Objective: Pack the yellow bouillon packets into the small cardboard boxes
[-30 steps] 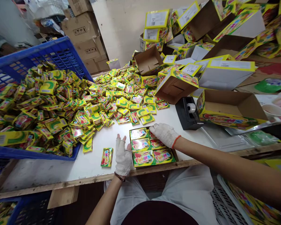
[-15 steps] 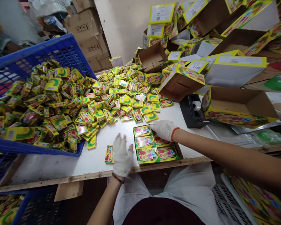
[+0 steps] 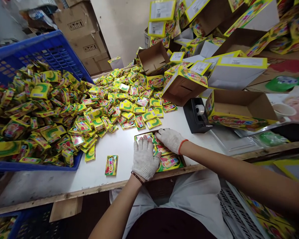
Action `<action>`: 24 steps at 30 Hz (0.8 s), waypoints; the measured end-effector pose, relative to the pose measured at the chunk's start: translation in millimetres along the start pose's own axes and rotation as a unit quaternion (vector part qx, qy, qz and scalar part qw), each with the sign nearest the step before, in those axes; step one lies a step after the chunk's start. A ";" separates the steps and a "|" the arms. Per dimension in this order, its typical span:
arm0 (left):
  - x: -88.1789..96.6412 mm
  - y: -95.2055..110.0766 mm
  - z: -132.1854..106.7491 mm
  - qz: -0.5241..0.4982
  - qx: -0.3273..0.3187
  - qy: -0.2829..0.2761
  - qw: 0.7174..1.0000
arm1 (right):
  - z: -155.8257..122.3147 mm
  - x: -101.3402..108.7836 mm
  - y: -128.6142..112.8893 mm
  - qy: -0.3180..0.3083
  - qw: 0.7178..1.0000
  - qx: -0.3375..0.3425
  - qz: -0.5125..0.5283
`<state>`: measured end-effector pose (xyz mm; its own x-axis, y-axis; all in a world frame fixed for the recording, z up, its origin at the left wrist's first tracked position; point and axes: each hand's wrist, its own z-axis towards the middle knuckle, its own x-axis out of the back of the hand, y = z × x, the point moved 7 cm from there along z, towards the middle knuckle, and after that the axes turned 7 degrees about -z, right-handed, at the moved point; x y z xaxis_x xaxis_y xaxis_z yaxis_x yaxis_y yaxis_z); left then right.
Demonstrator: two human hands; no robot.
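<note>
Just in front of me on the white table sits a carton filled with small yellow-green candy packs. My left hand, in a white knit glove, lies flat with fingers stretched over the packs on the carton's left side. At the carton's far right edge, my gloved right hand rests on the packs with its fingers extended. Neither hand appears to grasp anything. A single candy pack lies on the table to the left of my left hand.
A blue crate tipped at the left spills a heap of candy packs over the table. Right of the carton stand a black tape dispenser and an open display box. Display boxes pile up at the back right.
My left hand has moved right, from beside the single pack onto the packs in the carton. My right hand stays at the carton's far right. The view has shifted slightly.
</note>
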<state>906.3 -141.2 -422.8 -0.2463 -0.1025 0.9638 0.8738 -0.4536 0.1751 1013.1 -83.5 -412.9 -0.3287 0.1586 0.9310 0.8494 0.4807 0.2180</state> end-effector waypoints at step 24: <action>2.8 -136.3 -86.3 -0.108 0.276 0.170 0.940 | -3.6 -19.6 -6.0 -0.052 0.987 -0.043 0.145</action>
<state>750.3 -156.1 -461.3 -0.4798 -0.3799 0.7909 0.8498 0.0232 0.5266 1016.0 -92.6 -431.4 -0.1027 0.3688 0.9238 0.9444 0.3277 -0.0258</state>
